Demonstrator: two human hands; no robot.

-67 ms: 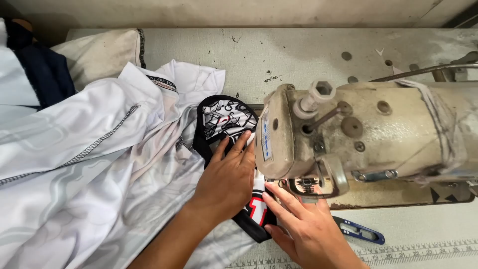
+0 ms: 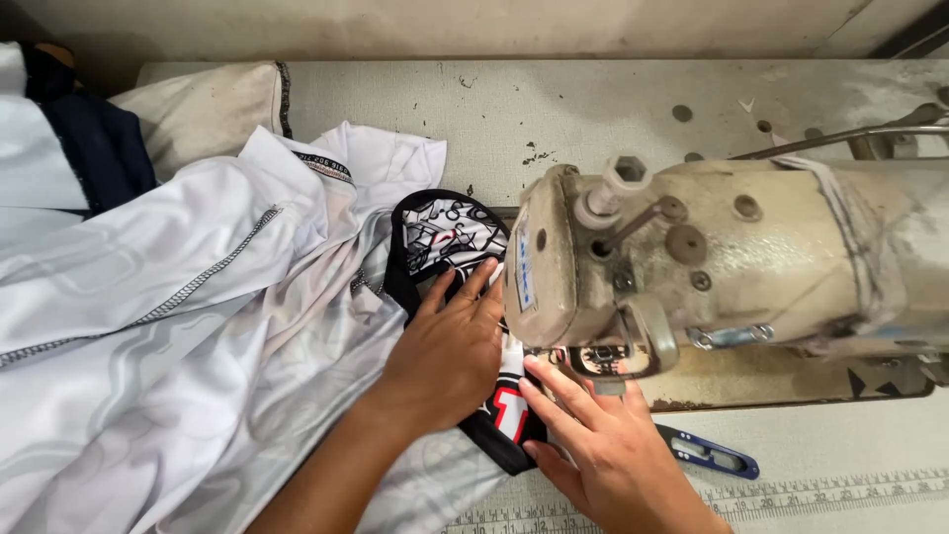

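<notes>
Black patterned collar (image 2: 450, 237) lies under my flat, unclenched left hand (image 2: 450, 346) and right hand (image 2: 613, 455), beside the sewing machine (image 2: 732, 257).

Item count, head view:

- Hands: two. One left hand (image 2: 450, 346) and one right hand (image 2: 608, 450), both belonging to the same person.
- Sewing machines: one, a cream-coloured sewing machine (image 2: 732, 257).
- White garments: one large white garment (image 2: 178, 336) with grey stitched seams.
- Black patterned fabric pieces: one black printed piece (image 2: 445, 232) with white, and lower down red, markings.
- Thread snips: one, blue-handled thread snips (image 2: 712, 453).
- Dark blue cloth items: one dark blue cloth (image 2: 99, 148), partly in view.
- Cream cushions or pads: one cream pad (image 2: 203, 104).
- Printed measuring scales: one ruler strip (image 2: 840, 491) along the table edge.
- Tables: one work table (image 2: 554, 99).
</notes>
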